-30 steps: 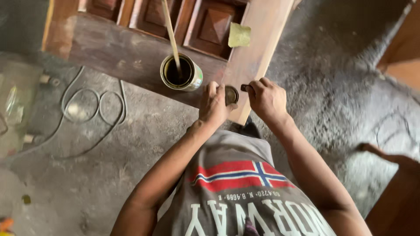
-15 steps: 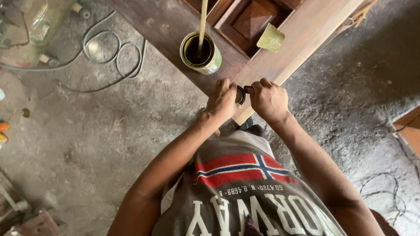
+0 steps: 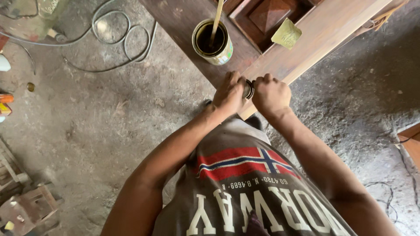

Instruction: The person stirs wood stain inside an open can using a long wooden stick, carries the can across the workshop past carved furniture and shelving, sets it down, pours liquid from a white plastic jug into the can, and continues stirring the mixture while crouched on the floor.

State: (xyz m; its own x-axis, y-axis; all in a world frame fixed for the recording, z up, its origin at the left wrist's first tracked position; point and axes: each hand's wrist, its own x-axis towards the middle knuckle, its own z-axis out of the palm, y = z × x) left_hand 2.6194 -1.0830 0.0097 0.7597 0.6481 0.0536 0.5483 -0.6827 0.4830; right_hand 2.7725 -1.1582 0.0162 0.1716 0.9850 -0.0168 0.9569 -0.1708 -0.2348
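Note:
Both my hands meet at the near corner of a brown wooden panelled door lying flat. My left hand wraps around a small round dark tin. My right hand is closed on the tin's other side, knuckles up. Most of the tin is hidden between the two fists. Just beyond my left hand an open can of dark liquid stands on the door with a wooden stick leaning in it.
A folded yellow-green sheet lies on the door's rail. Grey cables coil on the dusty concrete floor at left. Wooden stools or blocks sit at bottom left, and more wood at the right edge.
A second ago the tin stood on the door's corner with my hands beside it. Both hands have since closed on it. The view has tilted, so the door sits higher and further right.

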